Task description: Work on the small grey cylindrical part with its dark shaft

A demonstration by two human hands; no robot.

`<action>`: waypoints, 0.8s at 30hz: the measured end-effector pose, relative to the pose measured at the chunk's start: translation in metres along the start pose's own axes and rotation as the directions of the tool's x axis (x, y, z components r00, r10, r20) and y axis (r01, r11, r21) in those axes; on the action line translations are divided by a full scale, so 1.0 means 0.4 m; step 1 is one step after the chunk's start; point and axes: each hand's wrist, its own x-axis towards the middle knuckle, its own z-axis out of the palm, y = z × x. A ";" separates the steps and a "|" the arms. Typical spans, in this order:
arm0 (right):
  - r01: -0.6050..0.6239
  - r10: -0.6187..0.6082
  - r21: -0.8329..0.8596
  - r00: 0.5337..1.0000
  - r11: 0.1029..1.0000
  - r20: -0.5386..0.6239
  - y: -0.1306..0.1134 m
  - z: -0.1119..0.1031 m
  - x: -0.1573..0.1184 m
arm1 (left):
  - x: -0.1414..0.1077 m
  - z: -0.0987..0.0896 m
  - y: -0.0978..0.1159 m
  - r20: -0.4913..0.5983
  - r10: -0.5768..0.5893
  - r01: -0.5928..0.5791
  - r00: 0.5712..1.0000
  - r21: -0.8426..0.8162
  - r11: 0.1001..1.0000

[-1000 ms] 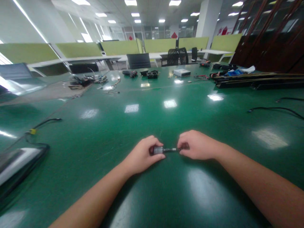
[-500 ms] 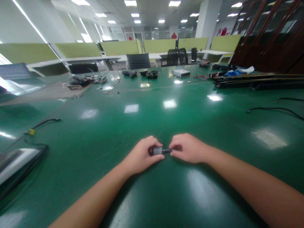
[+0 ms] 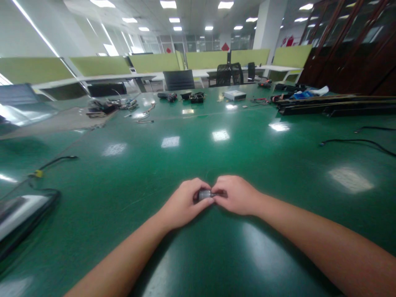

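Just above the table, a small grey cylinder (image 3: pixel 204 194) lies sideways between my hands. Its left end is dark, and a thin dark shaft runs out to the right; its exact kind is too small to make out. My left hand (image 3: pixel 185 202) is closed around the cylinder, thumb below and fingers above. My right hand (image 3: pixel 236 194) pinches the thin shaft close to the cylinder, with its fingertips nearly touching the left thumb. The palm-side end of the cylinder and the shaft's far tip are partly hidden by the fingers.
The green table (image 3: pixel 139 165) is glossy. A black-edged flat device (image 3: pixel 27 210) and a cable (image 3: pixel 58 161) lie at left, another black cable (image 3: pixel 355 141) at right. Long dark strips (image 3: pixel 334 105), a white box (image 3: pixel 235 95) and tangled parts (image 3: pixel 108 106) are at the back.
My right hand has slid left along the shaft, closing the gap to the cylinder and my left hand. My left hand keeps its grip and has barely moved.
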 end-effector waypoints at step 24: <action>0.033 -0.034 0.033 0.999 0.999 0.029 0.005 -0.014 -0.009 | 0.001 -0.007 0.005 0.022 0.032 -0.031 0.999 -0.024 0.999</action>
